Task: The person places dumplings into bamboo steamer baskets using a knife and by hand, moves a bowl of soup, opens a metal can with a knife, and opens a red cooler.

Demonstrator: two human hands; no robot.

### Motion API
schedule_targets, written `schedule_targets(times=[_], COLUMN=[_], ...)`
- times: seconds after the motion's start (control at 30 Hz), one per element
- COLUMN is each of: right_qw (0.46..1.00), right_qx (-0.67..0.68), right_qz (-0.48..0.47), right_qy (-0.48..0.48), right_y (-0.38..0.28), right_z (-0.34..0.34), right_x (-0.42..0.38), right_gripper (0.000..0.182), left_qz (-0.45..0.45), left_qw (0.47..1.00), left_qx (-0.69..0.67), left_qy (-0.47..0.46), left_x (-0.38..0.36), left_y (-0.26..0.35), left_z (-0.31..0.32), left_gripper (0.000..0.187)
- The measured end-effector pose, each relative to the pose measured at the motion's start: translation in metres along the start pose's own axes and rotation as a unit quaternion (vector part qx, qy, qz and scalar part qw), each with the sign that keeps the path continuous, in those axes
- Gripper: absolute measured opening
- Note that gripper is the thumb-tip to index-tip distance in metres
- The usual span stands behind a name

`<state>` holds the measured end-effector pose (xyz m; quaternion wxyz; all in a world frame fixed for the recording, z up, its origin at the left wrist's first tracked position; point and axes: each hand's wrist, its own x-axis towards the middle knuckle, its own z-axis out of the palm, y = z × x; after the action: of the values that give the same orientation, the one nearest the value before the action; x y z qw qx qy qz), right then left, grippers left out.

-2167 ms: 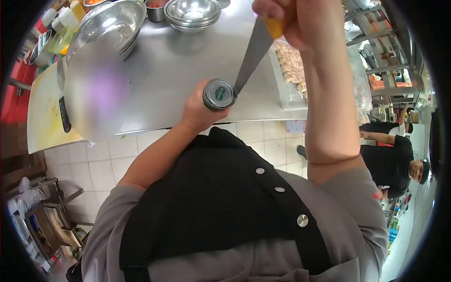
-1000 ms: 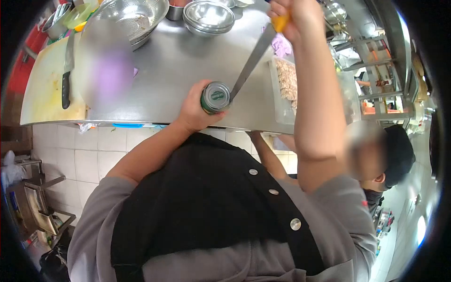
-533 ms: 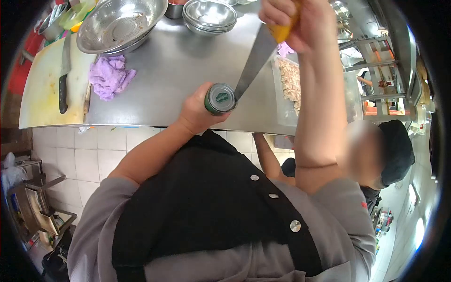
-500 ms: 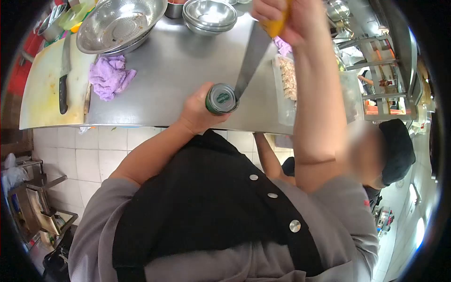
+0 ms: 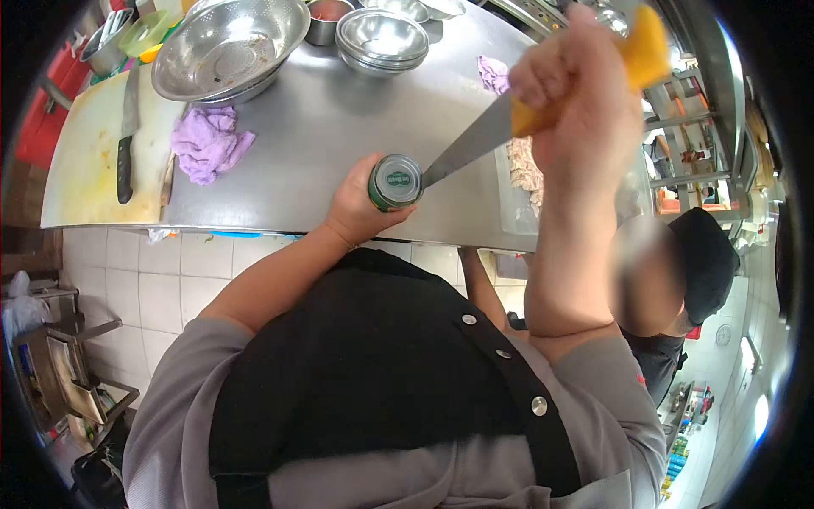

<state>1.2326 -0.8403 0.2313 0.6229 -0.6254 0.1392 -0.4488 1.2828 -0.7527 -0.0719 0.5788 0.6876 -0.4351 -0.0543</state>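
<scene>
A green tin can (image 5: 396, 181) with a silver lid and a green stamp stands near the front edge of the steel table (image 5: 305, 161). My left hand (image 5: 360, 199) is wrapped round its left side. In my raised right hand (image 5: 585, 89) is a knife (image 5: 469, 144) with a wide blade and a yellow handle. The blade slants down to the left, and its tip meets the right side of the can's rim. How deep the tip sits cannot be made out. My right hand is slightly smeared by motion.
At left, a black-handled knife (image 5: 126, 161) lies on a white cutting board (image 5: 85, 161). Nearby are a purple cloth (image 5: 208, 146), a colander (image 5: 229, 51) and stacked steel bowls (image 5: 381, 42). A clear tray of pale shredded food (image 5: 523, 174) is behind my right forearm. Another person (image 5: 678, 280) stands at right.
My right hand has swung lower and to the right, so the knife leans further over. Its tip remains at the can's rim. My left hand still holds the can.
</scene>
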Motion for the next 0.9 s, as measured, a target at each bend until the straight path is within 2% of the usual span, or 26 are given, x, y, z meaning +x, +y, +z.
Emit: schedule_targets(times=[0.13,0.37,0.47,0.53,0.6,0.63,0.77,0.83,0.9], right_qw=[0.994,0.991,0.949,0.851,0.854,0.860,0.959,0.984,0.993], right_qx=[0.034,-0.022,0.063,0.199,0.196,0.184,0.052,0.024,0.031], right_qz=[-0.045,0.085,0.196,0.305,0.338,0.347,0.225,0.153,0.102], right_qy=[-0.097,-0.101,-0.238,-0.377,-0.342,-0.325,-0.165,-0.087,-0.054], right_y=[0.005,0.015,0.046,0.095,0.127,0.122,0.079,0.050,0.035], right_z=[-0.027,-0.011,-0.022,-0.023,-0.017,-0.013,-0.023,-0.024,-0.027], right_x=[0.010,0.052,0.098,0.141,0.162,0.160,0.114,0.077,0.048], right_gripper=[0.030,0.041,0.042,0.041,0.042,0.041,0.037,0.035,0.035], left_qz=[-0.006,-0.015,-0.022,-0.033,-0.045,-0.033,0.010,0.023,0.017], left_qw=[1.000,0.999,0.999,0.997,0.994,0.996,0.998,0.998,0.999], left_qx=[0.004,-0.021,-0.027,-0.047,-0.086,-0.075,-0.062,-0.054,-0.041], left_qy=[-0.019,-0.028,-0.032,-0.042,-0.047,-0.048,-0.013,0.009,0.021], left_x=[0.003,0.005,0.005,0.001,0.002,0.003,-0.003,0.000,-0.001], left_y=[0.006,0.005,0.002,0.005,0.010,0.006,0.001,0.004,0.001], left_z=[-0.001,-0.003,-0.001,-0.002,-0.005,-0.006,-0.004,-0.004,0.000], left_gripper=[0.073,0.069,0.071,0.073,0.077,0.079,0.084,0.084,0.083])
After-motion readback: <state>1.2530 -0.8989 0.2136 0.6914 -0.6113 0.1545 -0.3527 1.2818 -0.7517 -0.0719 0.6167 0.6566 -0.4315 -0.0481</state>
